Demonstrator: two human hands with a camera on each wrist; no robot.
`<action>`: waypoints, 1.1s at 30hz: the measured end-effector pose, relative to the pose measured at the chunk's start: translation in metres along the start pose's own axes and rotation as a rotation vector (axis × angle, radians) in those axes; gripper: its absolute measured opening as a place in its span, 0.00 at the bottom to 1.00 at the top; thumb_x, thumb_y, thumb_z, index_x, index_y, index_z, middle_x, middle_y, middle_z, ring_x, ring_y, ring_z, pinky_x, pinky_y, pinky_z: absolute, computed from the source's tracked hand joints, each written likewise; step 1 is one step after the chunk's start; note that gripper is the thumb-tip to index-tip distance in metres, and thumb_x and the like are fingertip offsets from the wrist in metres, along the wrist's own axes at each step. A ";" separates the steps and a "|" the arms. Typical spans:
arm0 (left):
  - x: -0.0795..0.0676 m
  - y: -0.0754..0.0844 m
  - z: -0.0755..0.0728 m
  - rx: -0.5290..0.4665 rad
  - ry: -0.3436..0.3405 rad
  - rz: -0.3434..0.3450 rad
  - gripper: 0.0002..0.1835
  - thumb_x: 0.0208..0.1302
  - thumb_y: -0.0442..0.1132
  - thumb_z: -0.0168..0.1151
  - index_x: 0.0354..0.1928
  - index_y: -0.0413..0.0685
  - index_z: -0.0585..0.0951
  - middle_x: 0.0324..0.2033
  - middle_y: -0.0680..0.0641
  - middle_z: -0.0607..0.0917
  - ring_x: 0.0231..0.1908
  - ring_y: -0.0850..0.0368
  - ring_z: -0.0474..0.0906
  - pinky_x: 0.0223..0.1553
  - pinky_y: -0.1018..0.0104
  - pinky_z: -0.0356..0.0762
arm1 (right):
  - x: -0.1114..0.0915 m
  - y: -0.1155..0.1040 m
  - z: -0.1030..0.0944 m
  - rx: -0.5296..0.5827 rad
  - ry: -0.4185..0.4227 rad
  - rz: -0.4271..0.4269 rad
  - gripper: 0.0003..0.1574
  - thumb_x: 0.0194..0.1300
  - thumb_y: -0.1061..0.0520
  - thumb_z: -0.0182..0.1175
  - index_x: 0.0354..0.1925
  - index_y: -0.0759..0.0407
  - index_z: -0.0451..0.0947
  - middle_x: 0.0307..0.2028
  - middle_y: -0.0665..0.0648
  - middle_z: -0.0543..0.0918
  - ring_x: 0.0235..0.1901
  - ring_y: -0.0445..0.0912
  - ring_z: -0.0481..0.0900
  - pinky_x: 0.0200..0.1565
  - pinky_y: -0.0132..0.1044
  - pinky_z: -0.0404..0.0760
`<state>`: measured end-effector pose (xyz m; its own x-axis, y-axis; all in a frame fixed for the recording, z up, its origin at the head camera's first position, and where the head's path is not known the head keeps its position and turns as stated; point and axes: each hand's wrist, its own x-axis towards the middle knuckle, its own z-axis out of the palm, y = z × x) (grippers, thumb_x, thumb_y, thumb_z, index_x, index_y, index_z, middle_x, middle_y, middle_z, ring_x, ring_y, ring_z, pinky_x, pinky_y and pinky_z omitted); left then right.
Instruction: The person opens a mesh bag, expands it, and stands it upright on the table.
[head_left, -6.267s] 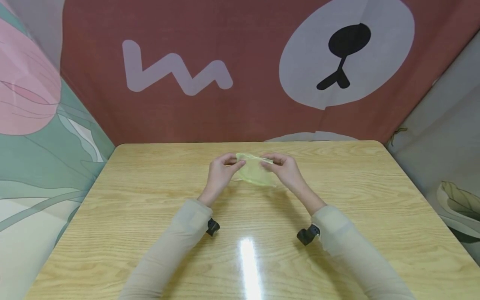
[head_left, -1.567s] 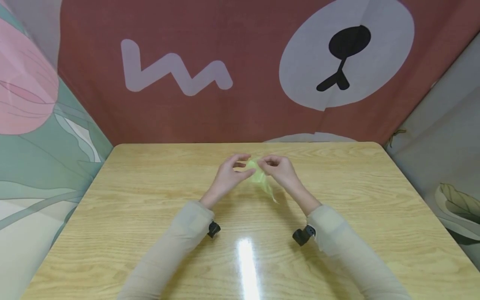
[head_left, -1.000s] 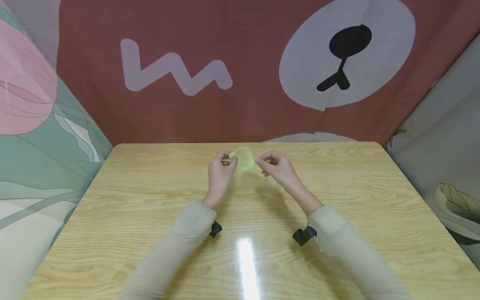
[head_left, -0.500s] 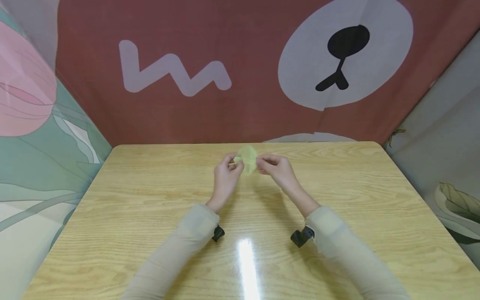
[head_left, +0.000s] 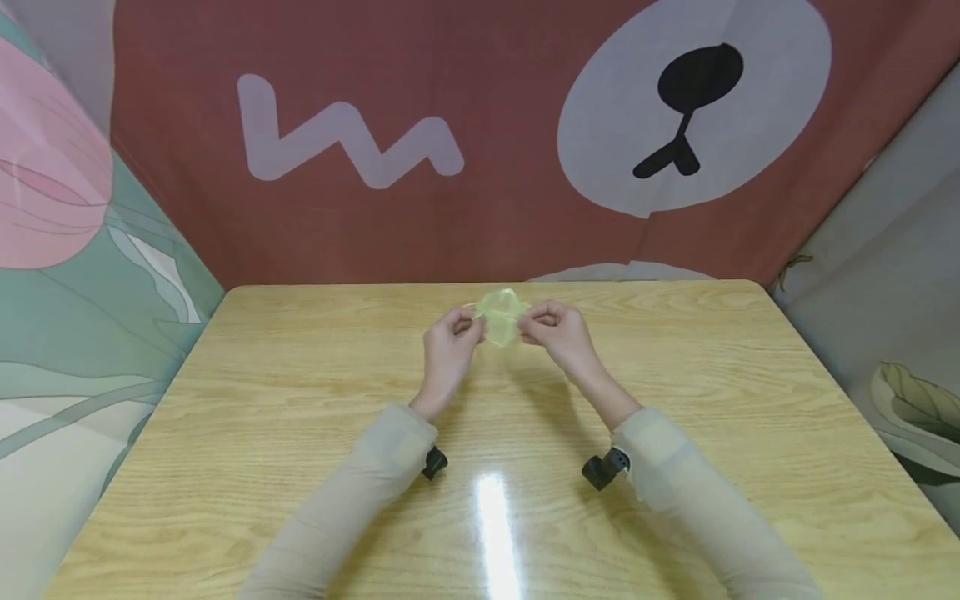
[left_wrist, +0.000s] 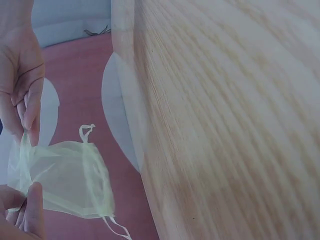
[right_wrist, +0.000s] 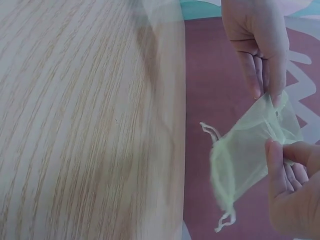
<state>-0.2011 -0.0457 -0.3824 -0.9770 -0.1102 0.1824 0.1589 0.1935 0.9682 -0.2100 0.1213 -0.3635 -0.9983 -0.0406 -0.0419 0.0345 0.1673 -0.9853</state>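
A sheer yellow-green organza drawstring pouch (head_left: 501, 318) is held up between both hands over the far part of the table. My left hand (head_left: 447, 346) pinches one side of it between thumb and fingertips; my right hand (head_left: 558, 333) pinches the other side. In the left wrist view the pouch (left_wrist: 65, 177) spreads out from the pinched end, and its cord end points toward the table side. Small cord loops (right_wrist: 226, 219) stick out at both corners of that end in the right wrist view.
The wooden table (head_left: 300, 375) fills the lower view, with a bright reflection near its front. A reddish-brown printed cloth (head_left: 487, 225) rises behind its far edge. Printed drapes stand at the left and right sides. Black wrist cameras (head_left: 606, 469) sit under both cuffs.
Earlier the pouch was stretched flat between the hands, then hung from the right hand while the left was spread. Over the last second it has been turned, and the hands have come closer together.
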 end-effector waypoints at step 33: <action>0.001 -0.001 0.001 0.109 -0.074 -0.021 0.12 0.63 0.37 0.63 0.45 0.39 0.83 0.39 0.39 0.87 0.36 0.48 0.86 0.38 0.63 0.86 | -0.001 0.003 0.005 -0.276 0.125 -0.130 0.11 0.61 0.61 0.64 0.42 0.65 0.78 0.38 0.66 0.85 0.35 0.47 0.84 0.38 0.30 0.83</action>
<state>-0.2025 -0.0452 -0.3828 -0.9885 -0.0440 0.1449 0.1255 0.2974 0.9465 -0.2084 0.1166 -0.3674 -0.9921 0.0392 0.1192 -0.0910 0.4296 -0.8984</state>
